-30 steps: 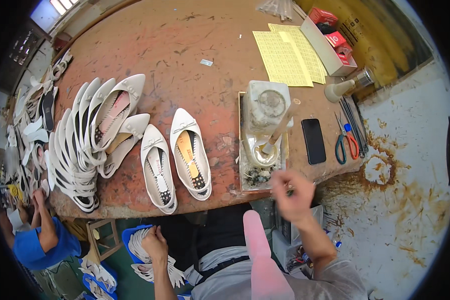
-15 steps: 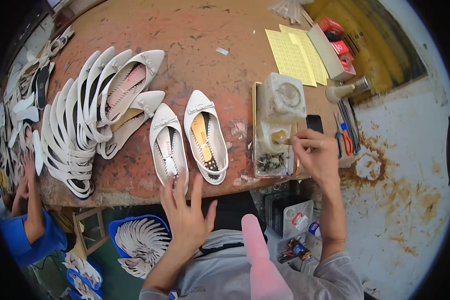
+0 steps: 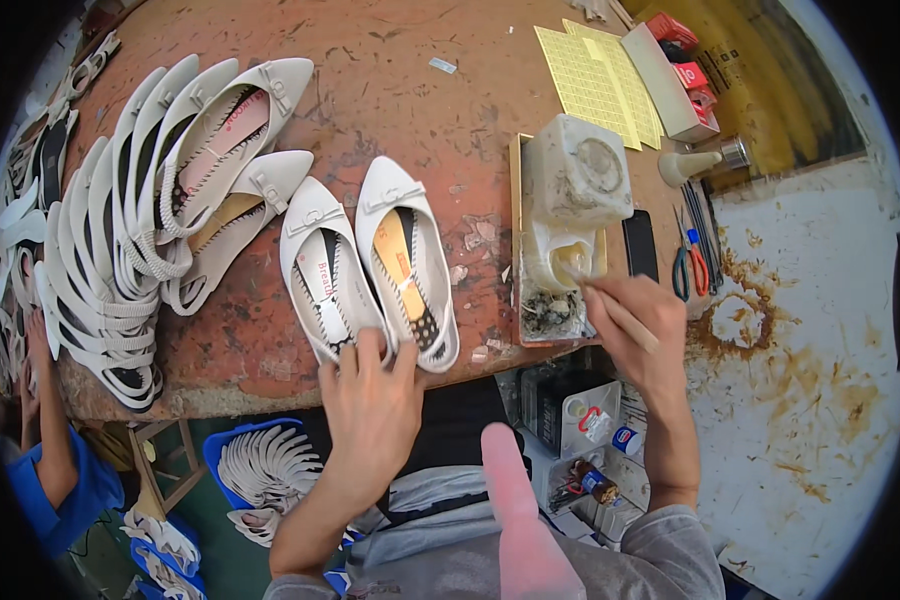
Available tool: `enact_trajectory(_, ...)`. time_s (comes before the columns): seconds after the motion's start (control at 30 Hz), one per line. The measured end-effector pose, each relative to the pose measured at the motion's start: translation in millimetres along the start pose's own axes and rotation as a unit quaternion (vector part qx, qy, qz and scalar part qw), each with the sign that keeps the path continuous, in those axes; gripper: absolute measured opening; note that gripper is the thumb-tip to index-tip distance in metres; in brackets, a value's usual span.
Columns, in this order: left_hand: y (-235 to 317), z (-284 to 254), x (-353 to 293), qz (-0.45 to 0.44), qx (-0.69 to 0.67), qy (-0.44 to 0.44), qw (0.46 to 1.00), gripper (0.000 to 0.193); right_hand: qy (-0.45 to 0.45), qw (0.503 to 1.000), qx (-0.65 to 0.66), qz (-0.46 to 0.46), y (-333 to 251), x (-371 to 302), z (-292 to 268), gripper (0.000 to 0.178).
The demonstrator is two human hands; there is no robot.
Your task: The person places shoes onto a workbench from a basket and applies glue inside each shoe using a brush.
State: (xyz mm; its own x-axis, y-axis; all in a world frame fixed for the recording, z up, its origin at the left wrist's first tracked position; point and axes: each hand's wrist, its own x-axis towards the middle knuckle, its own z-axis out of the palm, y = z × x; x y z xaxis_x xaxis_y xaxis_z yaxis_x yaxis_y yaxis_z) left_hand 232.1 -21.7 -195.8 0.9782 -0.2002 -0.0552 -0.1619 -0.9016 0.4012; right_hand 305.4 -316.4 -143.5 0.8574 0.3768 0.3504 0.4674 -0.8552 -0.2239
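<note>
head view: the left hand [image 3: 373, 410] is covering the heels of two white, pointed, bow-topped shoes [image 3: 326, 275] standing on a worn red-brown table [image 3: 390, 70]; whether it is gripping them, i cannot tell. its forearm is slanting rightward from below. the right hand [image 3: 658, 318] is clasping a pale, slender, stick-handled brush [image 3: 632, 326], whose blurred tip is disappearing into a yellowed translucent cup [image 3: 543, 258]; that forearm is rising nearly upright. white slingback shoes [image 3: 150, 255] are lying leftward, partly hiding one another.
</note>
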Motion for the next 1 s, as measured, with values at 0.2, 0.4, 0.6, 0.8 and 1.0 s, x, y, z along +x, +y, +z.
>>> enact_trajectory(0.2,-3,-9,-19,-0.012,-0.025,0.008,1.0,0.043,-0.011,1.0,-0.012,0.016,-22,6,-25,0.011)
enact_trajectory(0.4,-3,-12,-21,-0.038,-0.033,-0.001,0.999,0.045,0.018,0.999,-0.018,0.034,-30,11,-34,0.012)
enact_trajectory(0.6,-5,-9,-26,-0.032,-0.019,-0.002,0.999,0.065,-0.055,0.998,-0.026,-0.018,-31,9,-35,0.01)
enact_trajectory(0.8,-9,-11,-24,-0.052,0.005,-0.004,0.999,0.093,-0.022,0.999,-0.039,-0.02,-34,11,-32,0.009)
enact_trajectory(1.0,-19,-8,-24,-0.046,-0.007,0.005,0.999,0.103,-0.094,0.992,-0.001,0.084,-39,10,-31,0.006)
